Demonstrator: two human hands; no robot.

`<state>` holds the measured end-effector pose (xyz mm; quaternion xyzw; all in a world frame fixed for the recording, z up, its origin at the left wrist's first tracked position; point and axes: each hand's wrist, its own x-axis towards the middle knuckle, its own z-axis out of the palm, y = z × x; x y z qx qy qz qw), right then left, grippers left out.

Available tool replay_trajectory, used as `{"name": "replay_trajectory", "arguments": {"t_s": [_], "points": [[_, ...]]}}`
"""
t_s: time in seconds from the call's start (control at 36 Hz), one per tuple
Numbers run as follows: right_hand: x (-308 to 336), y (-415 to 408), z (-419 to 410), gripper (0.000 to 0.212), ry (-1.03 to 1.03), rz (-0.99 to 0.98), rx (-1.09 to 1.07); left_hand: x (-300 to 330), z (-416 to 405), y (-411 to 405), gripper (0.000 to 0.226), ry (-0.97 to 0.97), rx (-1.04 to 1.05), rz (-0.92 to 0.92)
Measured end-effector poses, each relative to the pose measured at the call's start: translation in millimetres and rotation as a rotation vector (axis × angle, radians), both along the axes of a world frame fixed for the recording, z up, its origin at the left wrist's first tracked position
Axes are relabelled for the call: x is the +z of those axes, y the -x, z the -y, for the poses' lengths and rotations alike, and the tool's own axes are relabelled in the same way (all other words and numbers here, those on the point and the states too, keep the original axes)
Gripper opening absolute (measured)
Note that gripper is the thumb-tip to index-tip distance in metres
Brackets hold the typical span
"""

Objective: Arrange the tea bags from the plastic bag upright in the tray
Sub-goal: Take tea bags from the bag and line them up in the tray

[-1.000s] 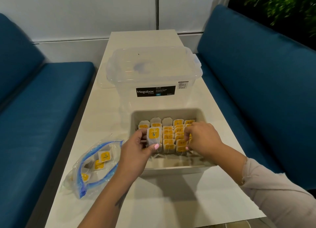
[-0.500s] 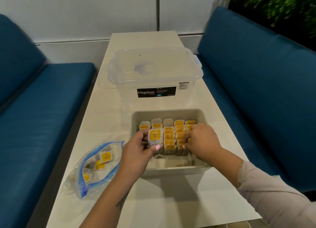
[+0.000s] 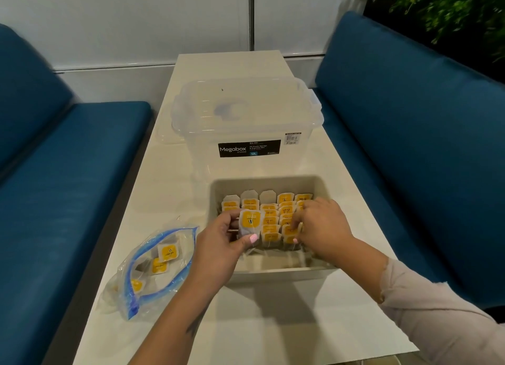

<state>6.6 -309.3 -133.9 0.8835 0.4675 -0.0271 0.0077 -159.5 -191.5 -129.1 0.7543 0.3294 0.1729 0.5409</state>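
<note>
I have the left hand (image 3: 218, 244) pinching one tea bag (image 3: 249, 224) between thumb and fingers, held upright with its yellow label facing me, just over the near-left part of the tray (image 3: 276, 271). My right hand (image 3: 318, 228) is down among the standing tea bags (image 3: 273, 214) on the right side, fingers curled onto the front bag of a row; whether it grips that bag or only steadies it I cannot tell from here, as the fingertips are partly buried.

The tray sits on the tabletop (image 3: 246, 323) in front of me, with several rows of bags already upright toward its far wall and a bare strip left along the near wall. The zip-lock plastic bag (image 3: 153, 269) lies open on the tabletop to the left of the tray, with a few bags left inside (so I judge the task well along but not finished). A clear lidded storage box (image 3: 246, 118) stands behind the tray.

To do this step well, I would keep the right hand bracing the front of the rows so they do not topple forward, then lower the held bag straight down at the front of the left rows, label facing the same way as its neighbours. I would release only once its bottom edge rests on the tray floor and it leans against the bag behind. These bags are light and floppy, so a slow release matters more than grip strength.
</note>
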Motion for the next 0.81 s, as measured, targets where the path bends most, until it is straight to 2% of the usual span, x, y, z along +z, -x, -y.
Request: {"name": "replay_trajectory", "arguments": {"t_s": [0.11, 0.22, 0.36, 0.42, 0.58, 0.72, 0.81], "points": [[7, -4, 3, 0.03, -0.012, -0.036, -0.008, 0, -1, -1, 0.041, -0.056, -0.014, -0.021], [22, -10, 4, 0.024, -0.078, -0.109, -0.048, 0, -1, -6, 0.045, -0.066, -0.031, -0.025], [54, -11, 2, 0.02, -0.268, -0.538, -0.091, 4, 3, -21, 0.045, -0.008, -0.069, 0.006], [64, -9, 2, 0.02, -0.31, -0.635, -0.076, 4, 5, -29, 0.046, 0.004, -0.086, 0.013], [77, -10, 7, 0.006, -0.263, -0.56, -0.074, 2, 17, -46, 0.048, 0.037, -0.136, 0.039], [79, -11, 15, 0.007, -0.219, -0.53, -0.074, -2, 25, -50, 0.05, 0.035, -0.145, 0.04], [80, -13, 19, 0.007, -0.172, -0.462, -0.053, 0, 28, -49, 0.058, 0.023, -0.171, 0.015]]}}
